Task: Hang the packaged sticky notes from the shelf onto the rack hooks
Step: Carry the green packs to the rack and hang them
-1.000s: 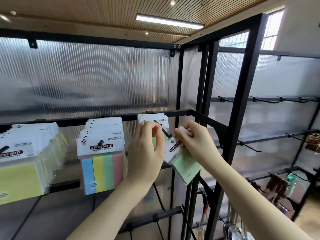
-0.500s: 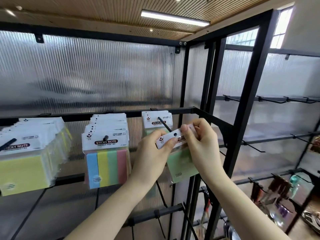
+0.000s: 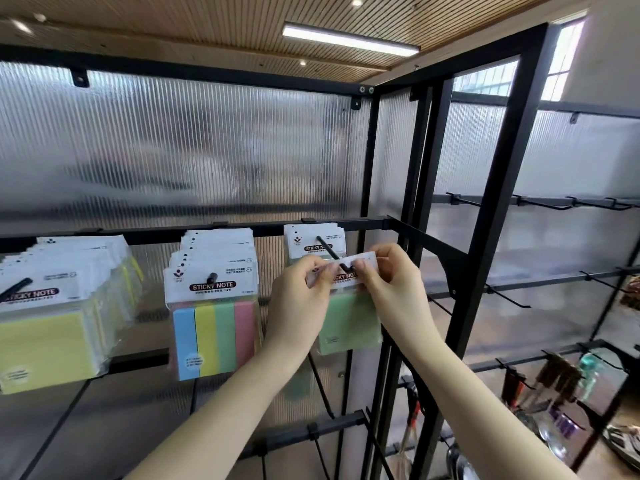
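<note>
Sticky-note packs (image 3: 213, 306) hang along a black rack (image 3: 478, 237) backed by ribbed panels under a slatted wooden ceiling, while left hand (image 3: 298, 299) and right hand (image 3: 391, 285) pinch a green pack's (image 3: 348, 320) white header at the hook (image 3: 329, 252).

— How many hands are up at the rack?
— Two: the left hand (image 3: 298, 296) and the right hand (image 3: 391, 284), with one green sticky-note pack (image 3: 349, 320) between them.
— And hanging stacks along the top bar (image 3: 145, 237)?
— Three. A yellow stack (image 3: 45, 344) at the left edge, a four-colour stack (image 3: 213, 336) in the middle, and a green stack (image 3: 313, 242) near the right corner; the packs within each stack are too crowded to count.
— Hooks carrying them?
— Three, one per stack; the right hook (image 3: 329, 252) runs into the held pack.
— Ceiling lights?
— One long tube light (image 3: 349, 39) and four small round spotlights (image 3: 356, 1).
</note>
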`<state>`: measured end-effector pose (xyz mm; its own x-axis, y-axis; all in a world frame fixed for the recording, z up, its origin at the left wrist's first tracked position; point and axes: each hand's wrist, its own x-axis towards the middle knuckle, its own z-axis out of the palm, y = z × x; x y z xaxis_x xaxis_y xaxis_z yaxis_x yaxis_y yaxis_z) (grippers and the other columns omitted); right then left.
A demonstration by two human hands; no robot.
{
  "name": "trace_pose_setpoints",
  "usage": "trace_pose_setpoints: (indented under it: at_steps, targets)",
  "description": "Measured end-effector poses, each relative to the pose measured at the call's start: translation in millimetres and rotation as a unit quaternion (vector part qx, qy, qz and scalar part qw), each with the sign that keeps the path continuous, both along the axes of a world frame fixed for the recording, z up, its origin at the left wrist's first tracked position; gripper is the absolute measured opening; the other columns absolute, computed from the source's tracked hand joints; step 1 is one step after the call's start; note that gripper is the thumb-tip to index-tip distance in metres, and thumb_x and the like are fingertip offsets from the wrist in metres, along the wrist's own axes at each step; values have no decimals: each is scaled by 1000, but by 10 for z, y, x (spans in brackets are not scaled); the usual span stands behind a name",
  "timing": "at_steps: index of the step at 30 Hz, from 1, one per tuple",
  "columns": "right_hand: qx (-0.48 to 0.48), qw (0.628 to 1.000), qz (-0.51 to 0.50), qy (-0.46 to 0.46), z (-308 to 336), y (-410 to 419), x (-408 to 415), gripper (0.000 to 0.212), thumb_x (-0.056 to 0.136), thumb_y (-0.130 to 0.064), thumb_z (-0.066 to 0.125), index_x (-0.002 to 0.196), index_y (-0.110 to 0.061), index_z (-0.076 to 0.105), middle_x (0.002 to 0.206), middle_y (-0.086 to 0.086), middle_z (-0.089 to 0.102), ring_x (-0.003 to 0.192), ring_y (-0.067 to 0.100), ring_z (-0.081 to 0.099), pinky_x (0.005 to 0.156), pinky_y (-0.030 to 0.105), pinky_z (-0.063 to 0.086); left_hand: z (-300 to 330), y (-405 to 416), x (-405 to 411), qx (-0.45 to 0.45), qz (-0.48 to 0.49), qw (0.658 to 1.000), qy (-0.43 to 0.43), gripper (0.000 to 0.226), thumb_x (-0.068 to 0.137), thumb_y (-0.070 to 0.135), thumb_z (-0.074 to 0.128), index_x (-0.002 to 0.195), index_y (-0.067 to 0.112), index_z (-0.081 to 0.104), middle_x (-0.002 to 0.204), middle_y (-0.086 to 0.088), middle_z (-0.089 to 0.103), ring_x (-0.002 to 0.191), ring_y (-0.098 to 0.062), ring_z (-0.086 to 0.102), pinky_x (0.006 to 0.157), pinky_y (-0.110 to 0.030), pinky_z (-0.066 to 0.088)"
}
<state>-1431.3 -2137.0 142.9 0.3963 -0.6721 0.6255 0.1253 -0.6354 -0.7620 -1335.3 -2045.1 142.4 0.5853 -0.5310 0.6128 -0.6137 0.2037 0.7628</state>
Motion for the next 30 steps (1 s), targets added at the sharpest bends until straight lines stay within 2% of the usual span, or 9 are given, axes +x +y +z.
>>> trace_pose_setpoints:
  at_steps: [3,5,7,9,14,19,23,26,30]
  targets:
    - [14,999,-2,49,-23,-104,72,16,88,-15,65,87,-26,53,80,-11,63,68,-7,57,59,6,40,-16,-116,107,-3,41,999,14,13,90,23,63,88,10,65,75,5,66,77,-4,60,62,-9,39]
    - [20,997,-5,73,-32,-175,149,21,86,-11,66,82,-27,52,78,-13,61,64,-12,55,56,5,39,-45,-204,187,5,82,996,14,12,88,19,65,94,9,63,88,0,67,89,-16,61,76,-27,48]
    - [29,995,-15,91,-39,-242,243,17,86,-12,67,80,-21,54,75,-9,60,62,-7,54,53,7,38,-85,-285,247,16,136,991,8,18,86,14,67,101,9,59,98,-3,63,95,-24,57,81,-39,47]
    - [48,994,-15,97,-36,-301,336,13,87,-15,68,82,-15,56,77,-5,61,67,2,55,54,11,40,-133,-351,285,13,168,985,30,26,85,13,67,107,9,54,102,-8,59,97,-26,56,83,-42,46]
    - [103,989,-15,102,16,-388,524,21,86,-26,69,91,-11,55,81,-2,58,75,11,54,59,18,41,-175,-453,323,-5,187,978,96,30,85,21,68,105,9,49,103,-9,58,94,-25,56,78,-37,45]
    - [98,989,-38,107,15,-379,611,25,88,-27,67,90,-11,48,75,-8,48,65,3,43,55,18,32,-151,-481,343,-13,208,968,142,34,82,24,72,96,10,43,83,2,48,78,-24,51,66,-31,35]
    - [109,986,-54,110,-25,-343,628,24,89,-25,66,96,-11,48,93,1,55,85,15,53,72,27,44,-159,-473,296,-19,220,964,146,35,82,23,71,99,8,45,76,10,39,76,-19,44,66,-29,29]
    - [132,981,-56,132,-162,-358,568,28,89,-33,64,98,-8,53,98,5,60,83,15,55,64,24,40,-220,-436,223,-43,224,964,136,32,81,13,71,98,12,43,77,16,38,78,-16,44,66,-25,29]
    - [141,971,-51,188,-484,-366,359,22,92,-39,57,87,-18,51,81,-5,57,69,5,52,53,18,36,-456,-355,67,-26,221,968,119,31,81,-7,60,101,12,43,97,-2,48,90,-17,49,72,-25,38]
